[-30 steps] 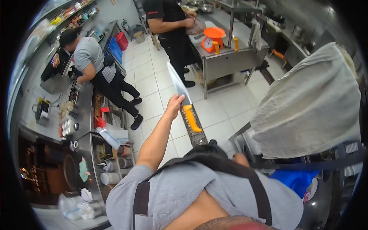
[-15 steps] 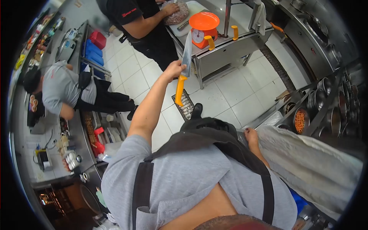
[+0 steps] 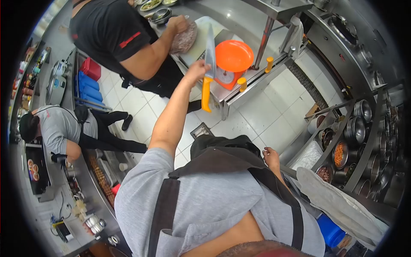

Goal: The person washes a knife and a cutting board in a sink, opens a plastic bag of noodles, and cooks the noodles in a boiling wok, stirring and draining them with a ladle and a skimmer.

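My left hand (image 3: pixel 198 70) grips a large knife (image 3: pixel 210 53) by the lower blade near the handle. The yellow handle hangs down toward me and the blade points up and away, in front of the steel table (image 3: pixel 257 81). Just right of the blade, an orange scale with a round orange pan (image 3: pixel 234 56) stands on that table. My right hand (image 3: pixel 271 157) is low beside my apron, its fingers loosely apart with nothing in them. It is near the steel rack with the grey cloth (image 3: pixel 338 197).
A person in black (image 3: pixel 115 38) at the table touches a bag of meat (image 3: pixel 185 37) on a cutting board. Another person in grey (image 3: pixel 64 128) bends over the left counter. Yellow handles (image 3: pixel 269 64) jut from the table edge. Metal bowls (image 3: pixel 355 128) fill the right rack.
The table, scale and person in black are nearer. My left hand still has the knife, its blade now beside the scale. My right hand has come away from the rack and cloth.
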Motion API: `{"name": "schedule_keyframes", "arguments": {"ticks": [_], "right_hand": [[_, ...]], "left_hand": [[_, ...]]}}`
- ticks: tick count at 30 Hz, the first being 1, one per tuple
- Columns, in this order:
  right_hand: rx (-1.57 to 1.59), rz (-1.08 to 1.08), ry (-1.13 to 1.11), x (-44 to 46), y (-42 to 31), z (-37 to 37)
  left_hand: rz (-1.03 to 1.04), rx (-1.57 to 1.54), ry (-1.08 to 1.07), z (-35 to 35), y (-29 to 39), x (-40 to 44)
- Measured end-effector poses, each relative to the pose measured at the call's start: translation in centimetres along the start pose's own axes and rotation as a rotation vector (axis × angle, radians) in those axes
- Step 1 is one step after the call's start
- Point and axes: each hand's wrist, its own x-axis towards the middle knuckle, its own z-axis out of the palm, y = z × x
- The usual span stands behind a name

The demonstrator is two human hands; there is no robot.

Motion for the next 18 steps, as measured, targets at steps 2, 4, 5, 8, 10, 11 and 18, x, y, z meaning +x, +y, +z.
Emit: {"name": "schedule_keyframes", "arguments": {"ticks": [2, 4, 5, 8, 10, 11, 18], "right_hand": [[-0.041, -0.043, 0.044, 0.4, -0.4, -0.3], [-0.068, -0.048, 0.09, -0.1, 0.1, -0.7], [-0.067, -0.029, 0.099, -0.5, 0.9, -0.8], [-0.279, 0.085, 0.122, -2.4, 6.1, -0.5], [-0.237, 0.228, 0.115, -5.0, 7.8, -0.4], [-0.23, 0.269, 0.115, -6.4, 8.1, -0.5], [-0.234, 0.467, 0.0, -10.4, 8.3, -1.0]], "left_hand": [[0.09, 0.153, 0.165, -2.0, 0.3, 5.1], [0.046, 0.151, 0.179, -3.8, 1.1, 9.2], [0.0, 0.147, 0.124, -4.3, 2.8, 9.6], [-0.116, 0.302, -0.014, -5.5, -0.1, 17.0], [-0.172, 0.302, -0.077, -6.6, -3.7, 21.9], [-0.2, 0.295, -0.1, -6.9, -5.7, 24.4], [-0.233, 0.326, -0.084, -7.9, -7.3, 29.2]]}}
